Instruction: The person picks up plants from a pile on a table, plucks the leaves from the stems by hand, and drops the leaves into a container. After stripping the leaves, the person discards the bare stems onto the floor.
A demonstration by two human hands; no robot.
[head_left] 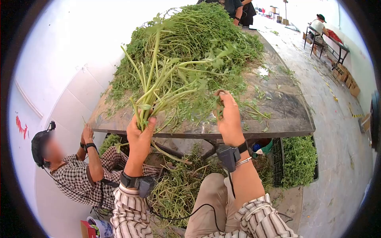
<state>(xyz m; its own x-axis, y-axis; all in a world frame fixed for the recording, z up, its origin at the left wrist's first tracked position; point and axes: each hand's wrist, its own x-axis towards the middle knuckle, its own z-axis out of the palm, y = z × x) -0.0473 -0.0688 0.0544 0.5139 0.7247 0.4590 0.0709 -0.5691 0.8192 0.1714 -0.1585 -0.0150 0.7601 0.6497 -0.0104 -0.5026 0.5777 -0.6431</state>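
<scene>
My left hand [139,133] is closed around a bunch of long green leafy stems [152,85], held upright and fanned out above the near edge of the table. My right hand [230,121] is raised to the right of the bunch, its fingers curled together beside the leafy tips. Whatever may be between those fingers is hidden. Behind both hands, a large heap of the same leafy greens [190,33] covers much of the table [283,93].
Below the table edge lie discarded stems [178,190] by my knees. A black crate [279,164] of greens [299,160] stands at lower right. One person in a checked shirt [79,180] sits at left; others are at the far end and far right.
</scene>
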